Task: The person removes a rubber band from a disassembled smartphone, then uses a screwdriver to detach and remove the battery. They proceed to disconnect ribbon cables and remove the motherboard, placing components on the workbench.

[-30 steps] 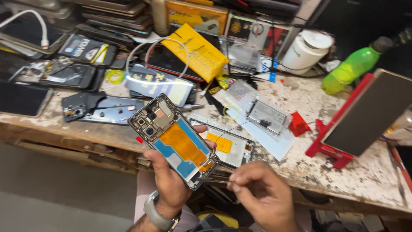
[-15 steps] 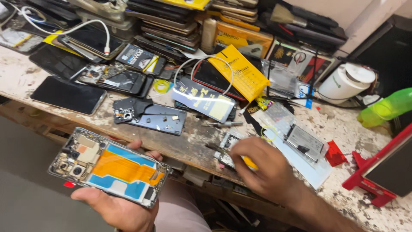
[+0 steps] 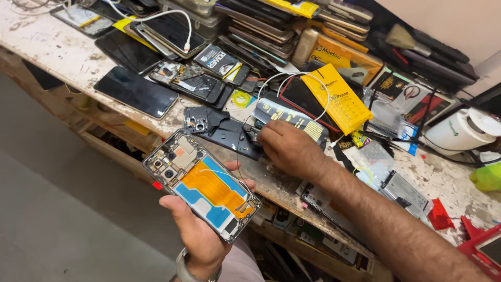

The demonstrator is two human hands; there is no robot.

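While cradling the opened phone (image 3: 202,189) in curled left hand (image 3: 201,237) fingers, right hand (image 3: 284,148) fingertips pinched down at black back cover (image 3: 222,129) on cluttered, paint-stained workbench (image 3: 57,49).

Opened phone (image 3: 202,185): bare metal frame, glossy orange film and pale blue plastic patches inside, cradled in the left hand (image 3: 201,235). Back cover (image 3: 222,129) under the right hand (image 3: 284,149): matt black plastic; black phone (image 3: 136,92) beside it: smooth glossy glass; yellow packet (image 3: 338,102): matt paper or thin card; white cable (image 3: 292,83): smooth rubbery plastic. Workbench (image 3: 57,49): rough, chipped whitish paint over wood, stained and scuffed; white jar (image 3: 459,130): smooth, slightly shiny plastic.
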